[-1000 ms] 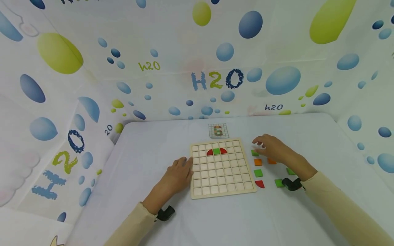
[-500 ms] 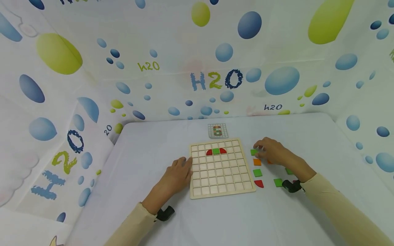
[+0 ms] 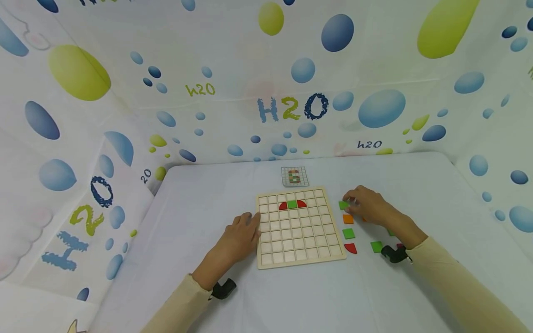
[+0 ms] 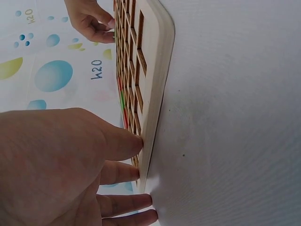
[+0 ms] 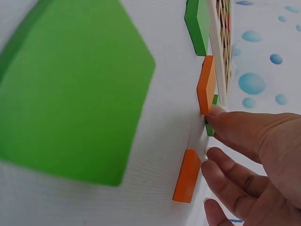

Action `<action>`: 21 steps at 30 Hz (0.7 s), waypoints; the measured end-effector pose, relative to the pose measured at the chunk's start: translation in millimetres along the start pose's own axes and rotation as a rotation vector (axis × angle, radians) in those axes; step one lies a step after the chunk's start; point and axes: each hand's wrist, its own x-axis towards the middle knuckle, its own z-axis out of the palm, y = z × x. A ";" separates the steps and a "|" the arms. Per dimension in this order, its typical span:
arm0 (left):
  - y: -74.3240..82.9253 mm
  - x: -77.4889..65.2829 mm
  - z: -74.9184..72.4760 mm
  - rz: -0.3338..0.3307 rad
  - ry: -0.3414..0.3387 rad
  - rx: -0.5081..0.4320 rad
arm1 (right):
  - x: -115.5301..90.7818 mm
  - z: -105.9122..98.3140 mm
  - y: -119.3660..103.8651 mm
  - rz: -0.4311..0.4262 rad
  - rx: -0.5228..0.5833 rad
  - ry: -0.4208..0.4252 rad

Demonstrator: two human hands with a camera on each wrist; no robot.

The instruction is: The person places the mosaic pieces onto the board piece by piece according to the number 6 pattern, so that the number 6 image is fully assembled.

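Several loose pieces lie on the white table (image 3: 200,194) off the right edge of the gridded board (image 3: 297,233). Nearest, by the board's near right corner, is a red quarter-round (image 3: 350,249); a green tile (image 3: 348,233) comes next up that edge. The left hand (image 3: 238,239) rests at the board's left edge, fingers loosely extended, thumb on the rim; light, even pressure there should stop the board skidding. Farther up the right edge sits an orange tile (image 3: 348,218), and just past it the right hand (image 3: 366,203) is at the far green tile (image 3: 343,205), toward the far right corner. Thumb and fingers bend in around it; whether they actually pinch it I cannot tell. The tile is flat, so a grip low on opposite sides would probably lift it cleanest, without nudging the orange one. Near the board's far edge, a green inset (image 3: 292,204) sits between two red pieces (image 3: 301,203). Beyond that edge lies the pattern card (image 3: 294,176), worth checking before any tile is lowered, level, into a cell.
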 end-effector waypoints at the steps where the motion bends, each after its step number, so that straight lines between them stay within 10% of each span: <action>1: -0.1 -0.2 0.0 0.000 0.001 -0.002 | -0.1 -0.2 -0.5 -0.003 -0.001 0.002; 21: -2.1 0.0 2.0 -0.004 -0.003 -0.005 | -0.1 0.2 -2.6 -0.021 0.078 0.014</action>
